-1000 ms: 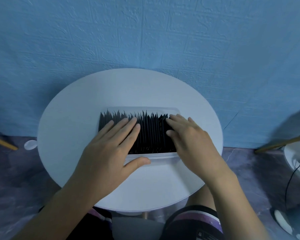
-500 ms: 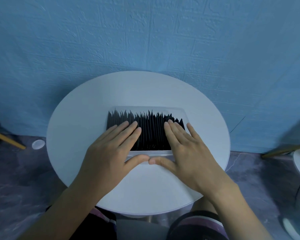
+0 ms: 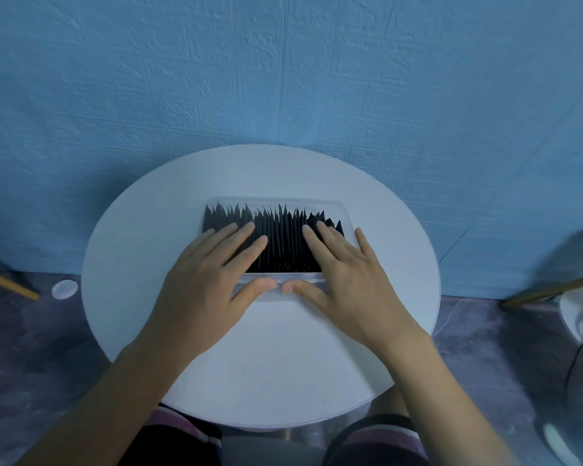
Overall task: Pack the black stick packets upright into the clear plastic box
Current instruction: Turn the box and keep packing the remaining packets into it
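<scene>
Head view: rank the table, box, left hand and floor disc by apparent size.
Largest: table
Next: box and left hand look alike; the hand is nearer the camera, so unranked.
Smallest: disc

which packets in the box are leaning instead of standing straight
The few black stick packets at the row's right end, by the right hand: they slant and sit lower, while the rest stand straight.
</scene>
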